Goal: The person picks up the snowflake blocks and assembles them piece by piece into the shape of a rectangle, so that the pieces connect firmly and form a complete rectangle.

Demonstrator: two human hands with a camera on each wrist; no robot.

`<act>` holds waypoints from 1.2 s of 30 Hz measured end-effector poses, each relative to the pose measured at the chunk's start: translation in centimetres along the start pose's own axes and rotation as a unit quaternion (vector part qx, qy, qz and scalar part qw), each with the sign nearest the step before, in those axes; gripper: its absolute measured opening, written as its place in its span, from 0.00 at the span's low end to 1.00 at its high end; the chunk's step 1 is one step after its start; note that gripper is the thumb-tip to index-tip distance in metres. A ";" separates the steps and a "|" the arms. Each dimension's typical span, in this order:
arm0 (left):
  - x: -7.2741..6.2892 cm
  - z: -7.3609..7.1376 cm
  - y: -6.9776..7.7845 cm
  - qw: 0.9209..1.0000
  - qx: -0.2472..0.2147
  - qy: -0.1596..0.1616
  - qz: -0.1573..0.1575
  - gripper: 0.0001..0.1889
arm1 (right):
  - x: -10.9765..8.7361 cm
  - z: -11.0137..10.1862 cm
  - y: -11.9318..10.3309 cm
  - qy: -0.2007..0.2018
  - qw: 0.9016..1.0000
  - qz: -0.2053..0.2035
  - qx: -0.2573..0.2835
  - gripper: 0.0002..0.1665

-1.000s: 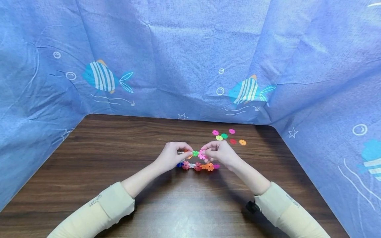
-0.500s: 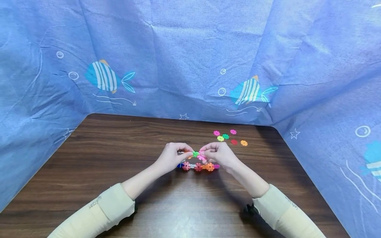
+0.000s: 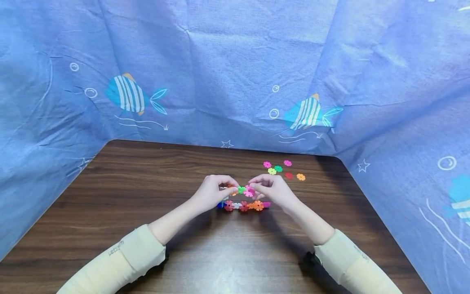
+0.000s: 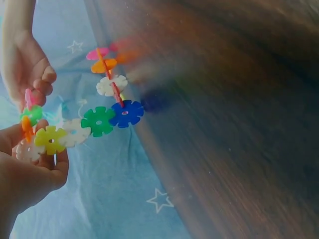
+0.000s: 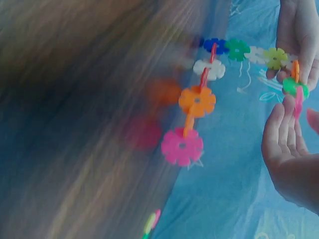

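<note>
A chain of notched plastic flower discs (image 3: 244, 206) bends in a U above the table. My left hand (image 3: 213, 192) pinches its far arm by the orange disc (image 5: 296, 71) and white disc beside the end. Beyond those fingers come a green disc (image 3: 240, 190) and a pink end disc (image 3: 249, 191). My right hand (image 3: 274, 190) is at the pink disc, its fingers fairly straight and close against it; in the right wrist view the thumb (image 5: 313, 119) stands apart from it. The near arm runs from a blue disc (image 4: 126, 114) to another pink disc (image 5: 182, 146).
Several loose flower discs lie on the table behind my right hand, among them a yellow one (image 3: 272, 171), a red one (image 3: 289, 176) and an orange one (image 3: 301, 177). A blue fish-print cloth (image 3: 235, 73) hangs around the brown wooden table (image 3: 154, 171).
My right thumb and fingers have loosened and shifted slightly up from the pink disc, which shows more fully. My left hand keeps its hold on the chain.
</note>
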State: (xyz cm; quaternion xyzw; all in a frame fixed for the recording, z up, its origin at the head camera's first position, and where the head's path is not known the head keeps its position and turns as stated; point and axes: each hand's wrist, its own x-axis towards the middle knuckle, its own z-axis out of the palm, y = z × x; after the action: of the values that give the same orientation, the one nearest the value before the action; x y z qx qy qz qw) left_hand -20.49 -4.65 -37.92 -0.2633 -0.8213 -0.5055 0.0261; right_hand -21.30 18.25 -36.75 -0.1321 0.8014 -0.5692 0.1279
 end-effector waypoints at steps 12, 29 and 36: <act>-0.4 -0.8 -0.3 0.999 -0.015 -0.010 -0.029 0.02 | -0.6 -4.3 0.6 0.025 0.957 -0.169 -0.237 0.16; -0.5 -1.3 -0.6 1.000 0.005 -0.002 -0.022 0.02 | 0.8 -12.4 5.3 0.101 0.931 -0.167 -0.310 0.20; -0.4 -1.4 -0.6 1.000 0.002 -0.003 -0.025 0.02 | 1.6 -15.0 7.6 0.094 0.934 -0.126 -0.321 0.22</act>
State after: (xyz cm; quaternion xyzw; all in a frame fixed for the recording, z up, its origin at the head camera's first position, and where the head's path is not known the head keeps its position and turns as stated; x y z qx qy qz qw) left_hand -20.72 -6.22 -37.89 -0.2439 -0.8286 -0.5038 0.0115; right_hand -28.64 33.26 -39.23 -0.2121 0.9265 -0.3027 -0.0700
